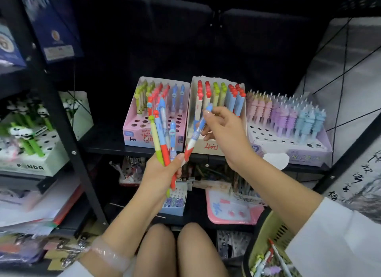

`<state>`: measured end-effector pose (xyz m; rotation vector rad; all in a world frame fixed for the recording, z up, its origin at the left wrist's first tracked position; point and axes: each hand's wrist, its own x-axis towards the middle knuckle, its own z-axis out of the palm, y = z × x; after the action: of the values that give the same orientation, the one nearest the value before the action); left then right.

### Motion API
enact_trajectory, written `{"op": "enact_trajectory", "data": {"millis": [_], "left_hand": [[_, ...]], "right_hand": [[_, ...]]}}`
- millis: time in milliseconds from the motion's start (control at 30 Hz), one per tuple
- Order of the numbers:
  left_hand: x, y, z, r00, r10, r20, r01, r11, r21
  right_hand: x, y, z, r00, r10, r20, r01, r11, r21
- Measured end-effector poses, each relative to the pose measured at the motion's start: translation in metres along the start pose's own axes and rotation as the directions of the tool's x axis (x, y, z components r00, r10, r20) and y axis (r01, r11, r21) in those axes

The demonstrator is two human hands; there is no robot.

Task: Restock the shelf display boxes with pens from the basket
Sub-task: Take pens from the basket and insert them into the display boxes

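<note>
My left hand (162, 173) grips a fanned bunch of pens (161, 136) in green, red and blue, held upright in front of the middle shelf. My right hand (224, 132) pinches the top of one blue-and-white pen (195, 134) that slants down into the bunch. Behind the hands stand three display boxes: a pink box (134, 130) partly filled at its back rows, a white box (208, 147) marked in red, and a lilac box (288, 151) with pastel pens. The yellow-green basket (266, 231) sits at lower right with several pens inside.
A black shelf post (61, 116) rises at left, with a panda pen box (31, 163) beyond it. Lower shelf holds a small blue box (175, 206), a pink pouch (231, 213) and loose stock. My knees (177, 250) are below. Papers pile at lower left.
</note>
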<state>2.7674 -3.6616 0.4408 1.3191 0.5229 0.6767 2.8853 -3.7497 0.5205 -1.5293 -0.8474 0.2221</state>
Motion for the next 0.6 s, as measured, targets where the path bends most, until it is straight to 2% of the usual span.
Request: {"op": "enact_trajectory", "data": {"millis": [100,167,233,300,367,500,600], "left_hand": [[0.007,0.009,-0.013,0.999,0.011,-0.045,-0.011,1.000,0.001],[0.013,0.014,-0.025,0.996,0.016,-0.086,-0.015,1.000,0.009],[0.019,0.015,-0.039,0.991,0.008,-0.134,-0.005,1.000,0.023],[0.023,0.016,-0.051,0.987,-0.001,-0.161,0.005,1.000,0.024],[0.027,0.017,-0.060,0.986,0.003,-0.164,0.001,1.000,0.023],[0.033,0.018,-0.067,0.984,0.017,-0.179,-0.019,1.000,-0.007],[0.036,0.018,-0.070,0.985,0.015,-0.174,-0.020,1.000,-0.025]], "right_hand": [[0.017,-0.016,0.010,0.997,-0.059,0.048,0.058,0.998,0.014],[0.038,-0.032,0.014,0.989,-0.146,0.031,0.146,0.989,-0.016],[0.065,-0.049,0.015,0.969,-0.247,0.016,0.246,0.953,-0.175],[0.092,-0.060,0.015,0.957,-0.276,0.087,0.287,0.863,-0.416],[0.116,-0.062,0.015,0.964,-0.198,0.175,0.264,0.757,-0.598],[0.147,-0.049,0.022,0.966,-0.042,0.257,0.232,0.587,-0.776],[0.156,-0.040,0.029,0.963,0.043,0.267,0.200,0.554,-0.808]]}}
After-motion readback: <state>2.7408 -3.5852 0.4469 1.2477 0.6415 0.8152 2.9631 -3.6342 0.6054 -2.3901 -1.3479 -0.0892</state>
